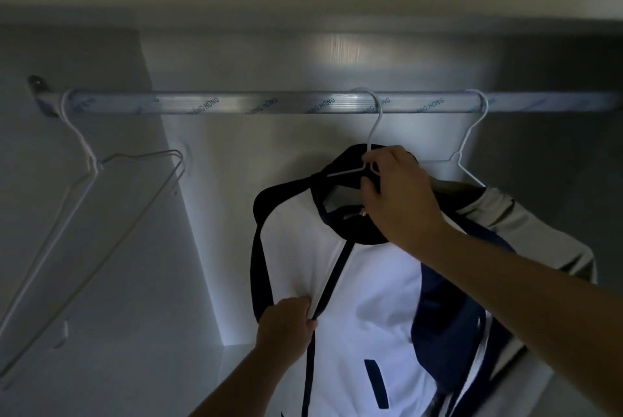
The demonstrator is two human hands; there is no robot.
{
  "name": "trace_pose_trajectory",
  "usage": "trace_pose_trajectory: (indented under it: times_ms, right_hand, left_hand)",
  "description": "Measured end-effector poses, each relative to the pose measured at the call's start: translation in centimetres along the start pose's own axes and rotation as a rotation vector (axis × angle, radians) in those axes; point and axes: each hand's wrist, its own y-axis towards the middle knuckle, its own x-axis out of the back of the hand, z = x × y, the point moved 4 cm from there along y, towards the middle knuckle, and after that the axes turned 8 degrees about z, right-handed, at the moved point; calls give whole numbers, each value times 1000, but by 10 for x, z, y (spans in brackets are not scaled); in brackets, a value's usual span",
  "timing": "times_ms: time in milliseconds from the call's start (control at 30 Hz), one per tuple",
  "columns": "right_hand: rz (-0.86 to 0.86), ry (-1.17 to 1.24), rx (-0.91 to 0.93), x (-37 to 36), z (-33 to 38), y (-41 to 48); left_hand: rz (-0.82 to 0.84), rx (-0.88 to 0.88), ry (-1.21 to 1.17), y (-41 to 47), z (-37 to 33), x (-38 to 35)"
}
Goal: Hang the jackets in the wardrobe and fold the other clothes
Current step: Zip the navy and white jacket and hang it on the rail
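Observation:
A white jacket (367, 288) with dark navy collar, sleeves and zip line hangs on a white wire hanger (374, 127) whose hook is over the metal wardrobe rail (236, 103). My right hand (394, 187) grips the hanger's neck at the jacket collar. My left hand (286, 322) pinches the jacket's front at the dark zip line, lower down. A beige jacket (526, 224) hangs on another white hanger (472, 133) just to the right, partly behind my right arm.
Empty wire hangers (101, 201) dangle from the rail's left end, near the wardrobe's left wall (67, 282). A shelf (303, 22) runs above the rail. The rail is bare between the left hangers and the white jacket.

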Motion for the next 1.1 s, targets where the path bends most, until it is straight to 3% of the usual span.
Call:
trace_pose_trajectory:
  times_ms: [100,167,233,333,433,500,667,800,967,1100]
  right_hand:
    - [155,-68,-153,-16,-4,22]
    - [80,158,-229,-19,-7,28]
    - [29,301,-285,-20,-10,33]
    - [102,145,-302,-22,-15,40]
    - [113,109,-275,-21,-19,47]
    - [147,101,-246,-21,-22,52]
    - [199,133,-228,-20,-31,54]
    - [226,178,-201,-17,-34,54]
    - [263,187,-180,-13,-33,54]
    - [273,211,-170,-10,-34,54]
  left_hand:
    - [139,-78,-213,3,-6,5]
    - [132,-64,-248,9,-1,20]
    - [-18,16,-259,18,11,49]
    - [-332,190,-372,28,32,99]
    - [-567,241,-507,39,52,136]
    - [-508,266,-660,52,59,152]
    - [-183,225,-1141,57,66,160]
    - [-32,365,-1126,57,78,142]
    - [-4,432,-815,64,77,134]
    - [30,392,-977,62,82,128]
